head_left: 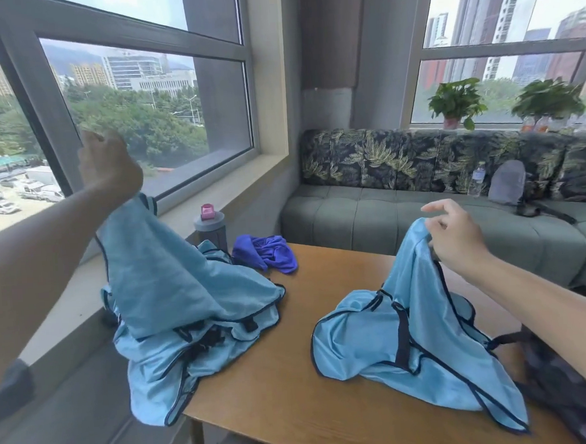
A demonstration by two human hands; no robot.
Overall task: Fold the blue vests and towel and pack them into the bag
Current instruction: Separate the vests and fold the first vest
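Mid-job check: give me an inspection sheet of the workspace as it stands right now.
Surface: wooden table, bare in the middle.
Job's things: left vest lifted at one end, the rest heaped over the table's left edge; right vest lifted at one end, the rest on the table; towel crumpled at the far edge, unfolded; bag at the right edge, partly under the right vest.
Clutter: bottle with a pink cap beside the towel.
Grippers: left hand raised, holding the left vest; right hand pinching the right vest.
Cables: nothing seen.
Surroundings: windows, sofa with a backpack and water bottle, potted plants on the sill.
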